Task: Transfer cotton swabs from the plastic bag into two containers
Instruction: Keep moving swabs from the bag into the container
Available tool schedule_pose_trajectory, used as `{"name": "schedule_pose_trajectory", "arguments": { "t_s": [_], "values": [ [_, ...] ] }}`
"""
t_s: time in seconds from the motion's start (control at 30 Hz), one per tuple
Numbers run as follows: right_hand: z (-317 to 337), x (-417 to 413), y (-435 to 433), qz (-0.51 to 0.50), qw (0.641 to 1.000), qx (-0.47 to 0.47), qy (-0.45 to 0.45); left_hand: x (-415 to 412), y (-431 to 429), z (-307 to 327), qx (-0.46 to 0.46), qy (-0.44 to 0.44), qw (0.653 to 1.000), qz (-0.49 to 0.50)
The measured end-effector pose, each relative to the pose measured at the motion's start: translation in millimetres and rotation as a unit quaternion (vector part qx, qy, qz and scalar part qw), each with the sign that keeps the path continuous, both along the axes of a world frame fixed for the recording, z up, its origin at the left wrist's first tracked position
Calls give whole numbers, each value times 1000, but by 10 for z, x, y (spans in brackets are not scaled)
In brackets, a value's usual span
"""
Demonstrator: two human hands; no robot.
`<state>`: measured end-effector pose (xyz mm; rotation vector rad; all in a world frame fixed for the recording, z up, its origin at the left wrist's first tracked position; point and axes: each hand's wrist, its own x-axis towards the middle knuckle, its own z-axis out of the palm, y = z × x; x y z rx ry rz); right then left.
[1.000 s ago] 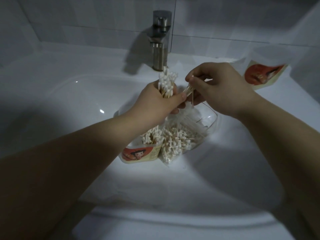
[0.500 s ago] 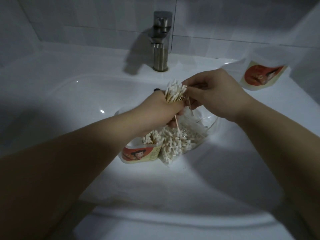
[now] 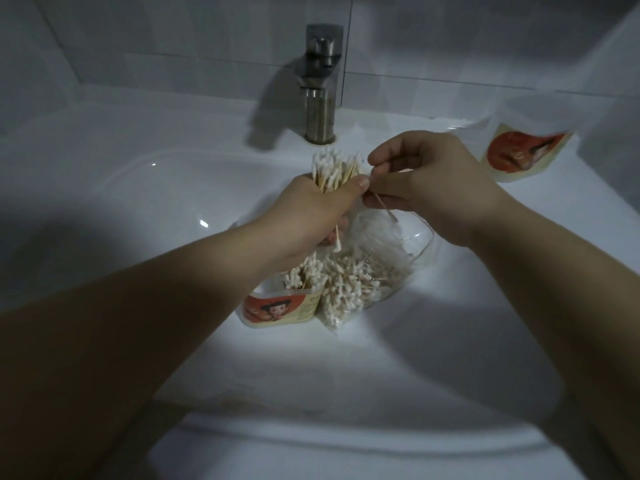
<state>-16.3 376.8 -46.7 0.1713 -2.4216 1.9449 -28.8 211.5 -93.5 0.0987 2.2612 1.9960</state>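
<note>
- Left hand (image 3: pixel 322 216) grips a bundle of cotton swabs (image 3: pixel 334 169) at frame centre; a loose swab (image 3: pixel 336 242) dangling beneath could drop into the sink (image 3: pixel 173 202).
- Right hand (image 3: pixel 426 181) pinches a single swab (image 3: pixel 382 207); tugging might scatter the bundle.
- Plastic bag (image 3: pixel 360 282) and labelled container (image 3: pixel 280 306) sit just below.

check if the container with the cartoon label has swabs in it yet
Not empty. Cotton swabs stand upright in the labelled container, their white tips showing above its rim. How full it is cannot be told.
</note>
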Motion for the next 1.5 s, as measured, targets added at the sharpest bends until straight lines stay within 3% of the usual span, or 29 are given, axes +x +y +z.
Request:
{"name": "schedule_pose_trajectory", "arguments": {
  "t_s": [0.2,0.33,0.47,0.67,0.9,1.1,1.23,1.33,1.4,1.5],
  "values": [
    [-17,6,2,18,1000,-14,-1,-27,-14,-5,70,-10,997,-11],
    [-48,-11,19,14,990,142,-11,-24,7,20,51,7,999,17],
    [-29,64,-1,135,952,260,-88,2,21,27,65,41,997,24],
    [-30,88,-67,161,947,270,-65,-19,30,1,46,39,998,37],
    [-29,33,40,116,940,319,-18,-99,-25,3,64,8,991,120],
    [-81,13,7,101,953,278,58,-34,-13,11,19,-7,999,32],
    [-101,9,-25,97,930,339,100,22,30,60,65,-41,997,19],
    [-105,-22,-11,52,915,355,185,46,27,88,73,-57,996,4],
    [-95,-21,6,92,909,348,209,60,27,89,72,-65,995,-15],
    [-130,-15,-29,167,873,401,223,83,46,90,115,-91,988,-47]
  ]
}}
